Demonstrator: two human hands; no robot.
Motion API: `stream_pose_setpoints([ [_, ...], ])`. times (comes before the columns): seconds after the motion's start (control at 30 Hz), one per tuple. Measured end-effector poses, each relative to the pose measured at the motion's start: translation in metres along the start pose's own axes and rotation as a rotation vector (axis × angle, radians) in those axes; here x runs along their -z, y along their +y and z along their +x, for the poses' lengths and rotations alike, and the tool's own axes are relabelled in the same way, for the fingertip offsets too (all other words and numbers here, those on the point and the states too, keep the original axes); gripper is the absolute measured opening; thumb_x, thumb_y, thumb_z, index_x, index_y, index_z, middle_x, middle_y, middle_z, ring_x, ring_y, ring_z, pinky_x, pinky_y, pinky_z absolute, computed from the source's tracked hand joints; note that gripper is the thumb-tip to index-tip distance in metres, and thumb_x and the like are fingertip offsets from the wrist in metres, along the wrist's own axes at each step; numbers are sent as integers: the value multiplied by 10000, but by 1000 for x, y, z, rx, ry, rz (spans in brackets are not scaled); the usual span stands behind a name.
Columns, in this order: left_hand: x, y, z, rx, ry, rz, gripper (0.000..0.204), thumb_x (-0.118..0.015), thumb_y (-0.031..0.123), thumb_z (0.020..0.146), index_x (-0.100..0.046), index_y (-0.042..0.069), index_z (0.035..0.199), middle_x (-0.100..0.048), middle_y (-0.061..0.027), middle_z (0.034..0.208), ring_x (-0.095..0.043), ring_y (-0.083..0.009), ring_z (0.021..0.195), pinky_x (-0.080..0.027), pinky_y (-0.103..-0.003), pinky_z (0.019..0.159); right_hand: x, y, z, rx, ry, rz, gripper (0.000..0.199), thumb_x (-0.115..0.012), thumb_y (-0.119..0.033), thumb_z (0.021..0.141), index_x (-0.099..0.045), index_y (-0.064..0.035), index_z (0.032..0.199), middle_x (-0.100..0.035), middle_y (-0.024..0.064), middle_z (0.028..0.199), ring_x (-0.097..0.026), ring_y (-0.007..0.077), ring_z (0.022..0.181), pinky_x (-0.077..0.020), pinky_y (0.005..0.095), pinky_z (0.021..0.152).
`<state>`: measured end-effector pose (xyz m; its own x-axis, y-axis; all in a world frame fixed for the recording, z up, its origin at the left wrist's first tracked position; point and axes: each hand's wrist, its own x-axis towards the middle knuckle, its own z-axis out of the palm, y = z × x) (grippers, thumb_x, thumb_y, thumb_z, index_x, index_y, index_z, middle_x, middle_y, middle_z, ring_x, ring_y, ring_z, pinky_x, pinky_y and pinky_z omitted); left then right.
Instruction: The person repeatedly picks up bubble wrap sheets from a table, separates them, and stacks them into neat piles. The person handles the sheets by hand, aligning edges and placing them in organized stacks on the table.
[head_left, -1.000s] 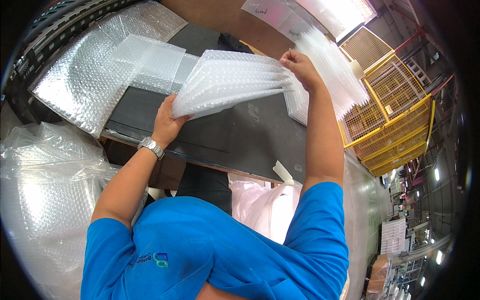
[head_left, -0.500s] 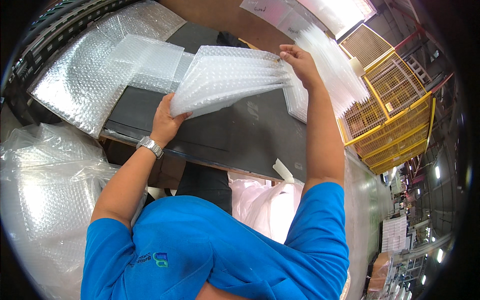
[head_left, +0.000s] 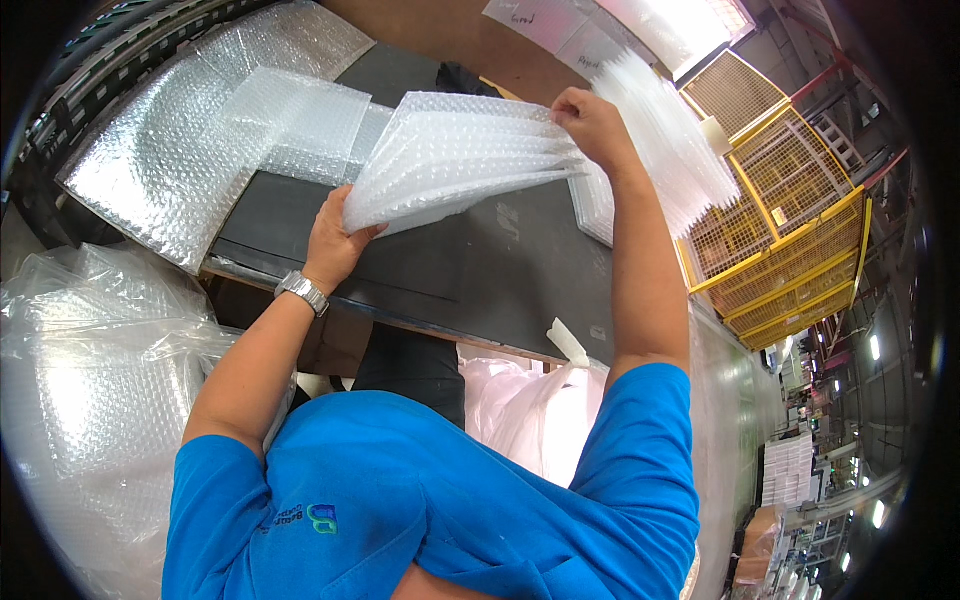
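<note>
A fanned stack of bubble wrap bags [head_left: 465,150] is held above the dark work table [head_left: 400,268]. My left hand [head_left: 338,235] grips the stack's lower left corner, thumb on the near side and fingers underneath or behind. At the far right corner, my right hand [head_left: 592,125] is closed, fingertips pinching the edge of the upper layers. The bags' right edges spread apart below those fingers. Just right of my right hand lies a tall pile of similar bubble wrap bags [head_left: 665,140], its edges fanned.
Silvery bubble wrap sheets [head_left: 190,120] and flat clear bubble bags [head_left: 300,110] lie at the left of the table. A big clear plastic bag of bubble wrap [head_left: 100,400] bulges at the near left. Pinkish plastic [head_left: 500,400] sits below the table edge. Yellow mesh cages [head_left: 775,190] stand right.
My right hand has moved slightly left and down onto the stack's right corner, its fingers now closed at the edge. The stack has shifted very little; my left hand keeps its grip.
</note>
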<state>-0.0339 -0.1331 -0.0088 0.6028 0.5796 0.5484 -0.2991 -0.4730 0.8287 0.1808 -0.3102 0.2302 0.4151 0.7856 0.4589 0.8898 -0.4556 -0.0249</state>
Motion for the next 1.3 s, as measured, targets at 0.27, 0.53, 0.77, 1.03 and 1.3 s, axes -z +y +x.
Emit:
stream_pose_setpoints([
  [0.27,-1,-2,-1,-50,-2,39,554,-691,298,714,-407,47,1119,-586,-140,937,-581,-223,848,-454,-315,731,-6,5,4,-107,166,260,119,-591,-148,759,-564,-37,792,-565,80,714,-531,209,672,-421,315,628],
  [0.53,0,0,0,48,18,-40,574,-693,362,694,-432,47,1096,-548,-152,964,-547,-276,877,-431,-352,756,9,4,1,-381,304,748,122,-595,-154,791,-573,-36,815,-534,0,701,-472,87,628,-387,240,581],
  [0.77,1,4,0,59,7,-35,576,-694,361,694,-436,45,1100,-547,-153,967,-548,-271,874,-433,-344,753,26,10,-15,-244,-103,461,193,-608,-215,774,-611,-40,856,-582,33,782,-515,131,772,-397,267,728],
  [1.03,1,3,0,83,13,-55,544,-701,283,694,-439,41,1104,-549,-154,971,-550,-268,874,-432,-338,757,20,1,-25,-117,-175,431,159,-586,-202,801,-582,-47,835,-544,-6,760,-480,95,754,-372,235,731],
  [1.3,2,0,1,27,-6,28,568,-685,318,719,-403,45,1130,-573,-139,960,-567,-220,872,-445,-318,743,18,-25,-5,-133,80,601,206,-553,-255,835,-576,-51,825,-537,1,735,-475,92,710,-377,225,679],
])
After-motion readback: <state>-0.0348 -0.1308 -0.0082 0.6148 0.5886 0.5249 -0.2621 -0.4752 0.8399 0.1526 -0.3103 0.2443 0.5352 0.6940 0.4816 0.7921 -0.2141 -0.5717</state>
